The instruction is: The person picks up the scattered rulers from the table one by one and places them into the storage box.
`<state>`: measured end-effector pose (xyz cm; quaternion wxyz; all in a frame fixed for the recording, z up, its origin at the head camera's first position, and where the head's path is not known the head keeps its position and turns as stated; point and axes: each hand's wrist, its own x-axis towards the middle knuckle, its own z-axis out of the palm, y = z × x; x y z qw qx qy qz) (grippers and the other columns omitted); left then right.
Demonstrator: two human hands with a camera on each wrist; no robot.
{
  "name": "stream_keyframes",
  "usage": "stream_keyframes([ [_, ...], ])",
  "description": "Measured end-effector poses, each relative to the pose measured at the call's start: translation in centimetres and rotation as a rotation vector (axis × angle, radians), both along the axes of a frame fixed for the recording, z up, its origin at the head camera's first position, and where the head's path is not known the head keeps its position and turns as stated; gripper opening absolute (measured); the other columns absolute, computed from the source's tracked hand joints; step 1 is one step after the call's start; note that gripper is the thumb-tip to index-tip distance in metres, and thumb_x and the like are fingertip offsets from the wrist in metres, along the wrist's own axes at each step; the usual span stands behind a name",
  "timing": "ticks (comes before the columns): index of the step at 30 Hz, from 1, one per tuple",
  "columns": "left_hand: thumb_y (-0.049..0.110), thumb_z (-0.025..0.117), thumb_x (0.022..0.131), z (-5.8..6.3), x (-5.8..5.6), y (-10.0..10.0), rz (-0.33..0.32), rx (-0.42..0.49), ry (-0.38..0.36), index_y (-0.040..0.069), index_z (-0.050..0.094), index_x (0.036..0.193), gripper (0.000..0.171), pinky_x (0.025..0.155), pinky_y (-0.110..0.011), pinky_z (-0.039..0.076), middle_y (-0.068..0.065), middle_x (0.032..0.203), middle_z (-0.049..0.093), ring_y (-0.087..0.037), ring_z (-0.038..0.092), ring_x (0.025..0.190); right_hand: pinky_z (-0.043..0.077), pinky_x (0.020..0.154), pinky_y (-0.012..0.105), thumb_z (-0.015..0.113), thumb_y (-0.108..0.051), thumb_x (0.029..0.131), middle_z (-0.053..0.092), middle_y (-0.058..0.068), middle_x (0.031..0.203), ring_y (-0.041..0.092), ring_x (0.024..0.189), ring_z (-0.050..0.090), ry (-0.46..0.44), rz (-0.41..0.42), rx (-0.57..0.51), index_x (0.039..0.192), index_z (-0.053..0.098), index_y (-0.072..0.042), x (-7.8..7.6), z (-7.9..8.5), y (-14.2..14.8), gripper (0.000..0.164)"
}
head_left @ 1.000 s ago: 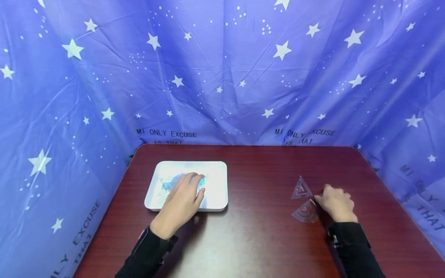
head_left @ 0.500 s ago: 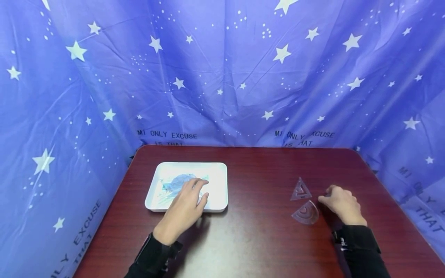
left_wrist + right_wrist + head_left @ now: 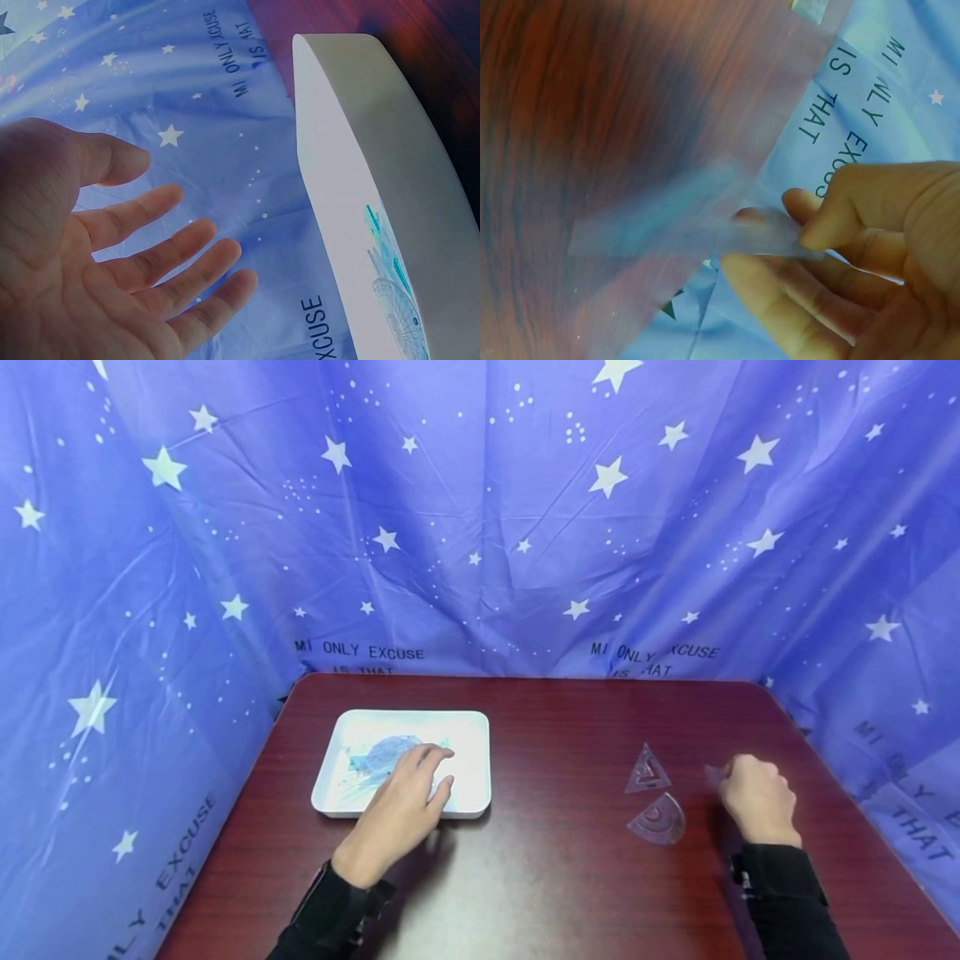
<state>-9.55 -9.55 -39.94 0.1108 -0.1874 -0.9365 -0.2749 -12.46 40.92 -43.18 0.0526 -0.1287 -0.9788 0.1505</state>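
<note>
My left hand (image 3: 405,802) is held over the front of a white tray (image 3: 471,777), its fingers relaxed and holding nothing. Inside the tray lie clear, blue-tinted rulers and a round-edged protractor (image 3: 397,307), partly hidden by the hand in the head view. At the right of the table my right hand (image 3: 759,797) pinches a clear plastic set square (image 3: 667,238) between thumb and fingers; it looks blurred in the right wrist view. Left of that hand, a clear triangular set square (image 3: 636,779) lies just behind a clear protractor (image 3: 660,835).
The dark red wooden table (image 3: 555,860) bears the tray on its left half. A blue curtain (image 3: 480,527) with white stars and printed words hangs along the back and both sides of the table.
My right hand has moved to the right, away from the two pieces on the table, and a clear corner now shows at its fingers. My left hand has shifted slightly right over the tray.
</note>
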Motion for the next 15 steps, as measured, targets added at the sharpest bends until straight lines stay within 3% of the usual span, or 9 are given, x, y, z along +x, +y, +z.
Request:
stream_keyframes([
  [5, 0.018, 0.066, 0.106, 0.0, 0.0, 0.3, -0.019, 0.034, -0.04, 0.007, 0.066, 0.139, 0.035, 0.114, -0.055, 0.052, -0.016, 0.142, 0.064, -0.036, 0.059, 0.137, 0.054, 0.065, 0.062, 0.067, -0.008, 0.091, 0.075, 0.031, 0.104, 0.057, 0.089, 0.069, 0.046, 0.051, -0.065, 0.103, 0.077, 0.001, -0.1, 0.4, -0.7, 0.018],
  [11, 0.021, 0.062, 0.108, -0.4, 0.1, 1.6, -0.066, 0.068, -0.122, 0.009, 0.062, 0.144, 0.038, 0.117, -0.053, 0.05, -0.014, 0.147, 0.062, -0.033, 0.057, 0.142, 0.048, 0.063, 0.033, 0.074, -0.011, 0.096, 0.08, 0.012, 0.089, 0.017, 0.072, 0.064, 0.088, 0.212, -0.187, 0.108, 0.079, -0.002, -0.1, 2.8, -4.9, 0.016],
  [15, 0.023, 0.061, 0.109, -0.7, 0.3, 2.9, -0.099, 0.105, -0.165, 0.008, 0.059, 0.149, 0.043, 0.12, -0.051, 0.048, -0.013, 0.148, 0.062, -0.031, 0.056, 0.144, 0.052, 0.065, 0.032, 0.074, -0.008, 0.093, 0.081, 0.012, 0.092, 0.016, 0.078, 0.07, 0.131, 0.29, -0.216, 0.11, 0.079, -0.007, 0.4, 4.6, -8.7, 0.017],
])
